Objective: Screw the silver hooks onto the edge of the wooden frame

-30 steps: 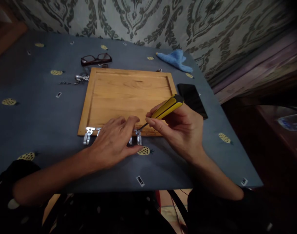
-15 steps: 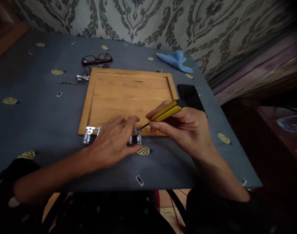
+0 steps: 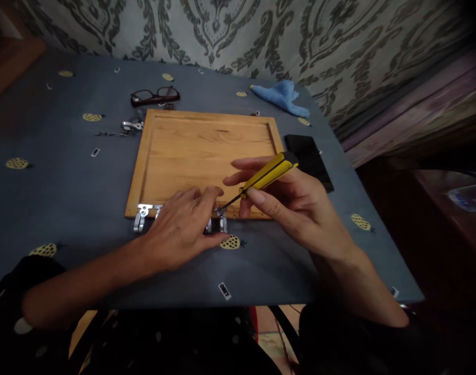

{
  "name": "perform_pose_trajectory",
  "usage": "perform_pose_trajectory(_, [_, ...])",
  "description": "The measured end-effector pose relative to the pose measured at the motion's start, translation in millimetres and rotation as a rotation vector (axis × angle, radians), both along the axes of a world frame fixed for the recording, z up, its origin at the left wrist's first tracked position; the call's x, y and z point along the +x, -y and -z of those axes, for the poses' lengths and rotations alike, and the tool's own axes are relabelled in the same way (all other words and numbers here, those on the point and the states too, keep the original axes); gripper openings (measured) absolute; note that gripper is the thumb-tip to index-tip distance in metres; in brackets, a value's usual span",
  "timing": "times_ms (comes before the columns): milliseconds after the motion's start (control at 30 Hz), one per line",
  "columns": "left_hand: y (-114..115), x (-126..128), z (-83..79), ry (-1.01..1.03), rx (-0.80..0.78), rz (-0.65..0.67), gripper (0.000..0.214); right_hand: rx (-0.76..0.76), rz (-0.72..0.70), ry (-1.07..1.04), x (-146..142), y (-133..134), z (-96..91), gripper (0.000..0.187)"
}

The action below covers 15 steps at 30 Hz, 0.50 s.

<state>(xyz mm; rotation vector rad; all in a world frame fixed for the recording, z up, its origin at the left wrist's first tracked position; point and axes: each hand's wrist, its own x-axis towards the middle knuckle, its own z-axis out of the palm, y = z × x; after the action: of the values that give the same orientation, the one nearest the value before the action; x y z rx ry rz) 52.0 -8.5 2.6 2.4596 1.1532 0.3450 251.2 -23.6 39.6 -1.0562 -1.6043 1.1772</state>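
A square wooden panel (image 3: 206, 151) lies flat on the blue tablecloth. Metal hooks are fixed along its near edge: one (image 3: 141, 215) at the left, another (image 3: 222, 221) near the middle. My left hand (image 3: 183, 229) lies over that edge with its fingers pressed on the hardware beside the middle hook. My right hand (image 3: 296, 203) holds a yellow-and-black screwdriver (image 3: 267, 174) between thumb and fingers, which are partly spread. The screwdriver's thin tip rests at the middle hook's plate.
Dark-framed glasses (image 3: 155, 95) lie behind the panel. Loose metal parts and screws (image 3: 124, 127) sit to its left. A black phone (image 3: 308, 156) lies right of the panel, a blue cloth (image 3: 282, 96) at the back right. The table edge runs close to my body.
My right hand's fingers have loosened and spread along the screwdriver handle, which has turned slightly. The tip stays at the middle hook. My left hand has not moved.
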Motion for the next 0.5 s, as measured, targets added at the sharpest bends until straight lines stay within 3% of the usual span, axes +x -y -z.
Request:
perform_pose_trajectory(167, [0.2, -0.1, -0.6, -0.005, -0.009, 0.000, 0.053, 0.095, 0.081, -0.003, -6.0, -1.9, 4.8, 0.011])
perform_pose_trajectory(300, [0.3, 0.2, -1.8, -0.020, -0.034, -0.007, 0.051, 0.138, 0.180, -0.014, -13.7, -1.6, 4.9, 0.017])
perform_pose_trajectory(500, [0.4, 0.3, -1.7, -0.009, -0.029, 0.000, 0.052, 0.097, 0.075, 0.010, -5.0, 0.9, -0.5, 0.024])
